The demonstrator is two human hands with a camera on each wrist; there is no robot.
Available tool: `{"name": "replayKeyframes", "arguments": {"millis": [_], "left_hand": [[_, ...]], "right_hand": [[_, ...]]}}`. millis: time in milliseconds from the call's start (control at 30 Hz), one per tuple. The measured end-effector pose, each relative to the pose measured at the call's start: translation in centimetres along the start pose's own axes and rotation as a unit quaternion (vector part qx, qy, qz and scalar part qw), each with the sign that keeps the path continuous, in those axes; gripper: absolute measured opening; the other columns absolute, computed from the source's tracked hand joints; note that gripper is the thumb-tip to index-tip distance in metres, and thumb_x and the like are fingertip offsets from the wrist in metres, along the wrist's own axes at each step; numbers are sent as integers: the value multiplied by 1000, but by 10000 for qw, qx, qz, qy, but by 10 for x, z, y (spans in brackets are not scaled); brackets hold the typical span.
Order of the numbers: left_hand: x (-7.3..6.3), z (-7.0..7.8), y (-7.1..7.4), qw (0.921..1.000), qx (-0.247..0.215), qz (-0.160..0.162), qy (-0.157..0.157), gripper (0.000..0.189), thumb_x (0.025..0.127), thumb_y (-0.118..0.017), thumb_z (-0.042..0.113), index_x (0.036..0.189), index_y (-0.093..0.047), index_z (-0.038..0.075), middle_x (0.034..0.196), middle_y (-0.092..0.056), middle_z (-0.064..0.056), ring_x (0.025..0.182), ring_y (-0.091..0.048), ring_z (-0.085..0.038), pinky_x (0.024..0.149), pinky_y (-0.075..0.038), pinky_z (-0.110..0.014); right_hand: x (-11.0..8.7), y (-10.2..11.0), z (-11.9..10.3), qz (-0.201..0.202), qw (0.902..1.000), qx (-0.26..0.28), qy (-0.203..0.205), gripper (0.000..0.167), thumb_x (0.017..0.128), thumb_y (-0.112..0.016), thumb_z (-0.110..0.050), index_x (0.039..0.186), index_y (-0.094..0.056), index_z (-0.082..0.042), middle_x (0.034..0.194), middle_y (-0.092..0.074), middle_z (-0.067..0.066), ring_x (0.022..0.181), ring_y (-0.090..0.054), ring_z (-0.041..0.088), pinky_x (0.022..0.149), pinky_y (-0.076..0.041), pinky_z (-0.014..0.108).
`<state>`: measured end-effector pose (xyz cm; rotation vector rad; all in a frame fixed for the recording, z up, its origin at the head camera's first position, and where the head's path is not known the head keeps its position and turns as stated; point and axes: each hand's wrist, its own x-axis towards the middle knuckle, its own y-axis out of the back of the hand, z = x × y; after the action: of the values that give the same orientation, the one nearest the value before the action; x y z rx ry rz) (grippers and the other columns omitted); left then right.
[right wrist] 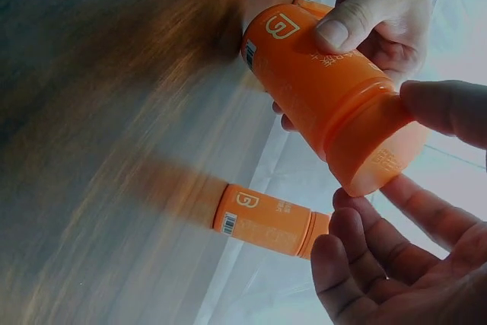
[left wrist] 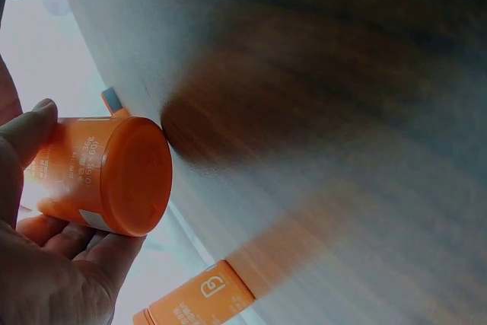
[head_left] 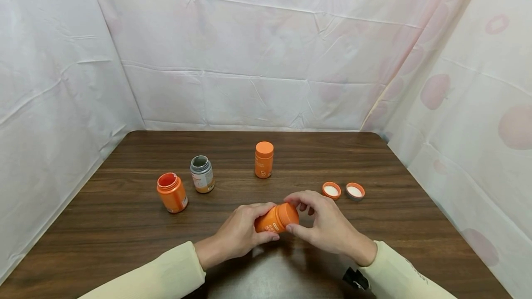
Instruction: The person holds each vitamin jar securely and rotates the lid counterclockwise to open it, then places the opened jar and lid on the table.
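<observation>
An orange plastic bottle [head_left: 267, 222] lies tilted in my left hand [head_left: 238, 230], whose thumb and fingers grip its body just above the table. Its orange cap [right wrist: 380, 146] is on the neck and points to the right. My right hand [head_left: 326, 222] pinches the cap's rim between thumb and forefinger, while its other fingers curl loosely beside it. In the left wrist view the bottle's base [left wrist: 138, 176] faces the camera. A second orange bottle [head_left: 263, 163], capped, stands upright behind the hands.
On the left stand an uncapped orange bottle [head_left: 173, 199] and an uncapped grey bottle [head_left: 202, 179]. An orange cap [head_left: 331, 191] and a grey-rimmed cap [head_left: 355, 191] lie inside up at the right. White sheets [head_left: 249, 50] hang around the wooden table [head_left: 104, 225].
</observation>
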<state>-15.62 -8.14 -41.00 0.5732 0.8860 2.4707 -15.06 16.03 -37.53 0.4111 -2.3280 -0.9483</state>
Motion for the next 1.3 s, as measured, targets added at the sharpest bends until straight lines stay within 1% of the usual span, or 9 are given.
{"name": "replayKeyframes", "arguments": {"millis": [333, 400, 600, 733, 867, 1000, 1067, 1200, 1300], "left_hand": [[0, 0, 0, 10000, 10, -2, -26, 46, 86, -85, 26, 128, -66, 25, 107, -68, 11, 86, -61, -4, 77, -52, -26], [0, 0, 1, 10000, -5, -13, -21, 47, 86, -85, 26, 129, -66, 25, 108, -68, 11, 86, -61, -4, 78, -52, -26], [0, 1, 1, 10000, 8, -26, -3, 47, 86, -85, 25, 129, -66, 25, 108, -68, 11, 86, -61, -4, 78, -52, -26], [0, 1, 1, 10000, 9, -15, 6, 47, 86, -85, 25, 129, -66, 24, 108, -68, 10, 85, -61, -4, 77, -52, -26], [0, 1, 0, 10000, 1, -13, 21, 46, 86, -85, 24, 128, -67, 25, 106, -68, 11, 84, -60, -5, 75, -51, -25], [0, 1, 0, 10000, -16, 3, -5, 46, 86, -85, 25, 128, -67, 25, 106, -68, 11, 84, -61, -4, 75, -52, -24], [0, 1, 0, 10000, -11, 11, -4, 46, 86, -85, 25, 128, -67, 24, 107, -68, 11, 85, -61, -4, 76, -52, -25], [0, 1, -1, 10000, -1, -1, 17, 47, 86, -86, 24, 128, -66, 24, 107, -68, 11, 86, -62, -4, 77, -53, -25], [0, 0, -1, 10000, -7, -14, 22, 47, 86, -86, 24, 128, -66, 24, 107, -68, 11, 87, -62, -4, 78, -53, -25]], "right_hand": [[1, 2, 1, -115, 9991, 121, 393, 58, 72, -90, 0, 122, -68, -22, 116, -66, -13, 96, -60, 14, 78, -52, 31], [1, 3, 1, -134, 9989, 112, 428, 60, 71, -89, 2, 122, -68, -23, 118, -65, -13, 98, -60, 13, 79, -52, 31], [0, 2, 1, -119, 9985, 32, 531, 64, 69, -89, 4, 122, -67, -24, 120, -64, -13, 102, -59, 12, 80, -52, 31], [0, 2, 1, -81, 9986, 49, 511, 63, 71, -92, -2, 125, -66, -21, 121, -65, -12, 102, -60, 12, 81, -53, 34], [1, 1, 1, 31, 9995, 10, 323, 56, 76, -92, -17, 125, -66, -22, 115, -66, -11, 97, -60, 11, 80, -53, 34], [1, 0, -1, 141, 9999, -77, -21, 48, 80, -90, -30, 122, -67, -23, 105, -66, -12, 90, -57, 8, 76, -51, 29], [1, -1, -1, 169, 9996, -108, -210, 45, 81, -89, -35, 119, -68, -22, 101, -66, -11, 87, -56, 7, 74, -51, 29], [1, -1, -2, 147, 9975, -103, -684, 41, 84, -85, -44, 114, -70, -20, 95, -66, -9, 82, -58, 12, 71, -51, 31], [1, 0, -3, 77, 9947, -50, -1024, 39, 85, -82, -47, 111, -71, -21, 92, -65, -7, 78, -60, 17, 67, -51, 29]]}}
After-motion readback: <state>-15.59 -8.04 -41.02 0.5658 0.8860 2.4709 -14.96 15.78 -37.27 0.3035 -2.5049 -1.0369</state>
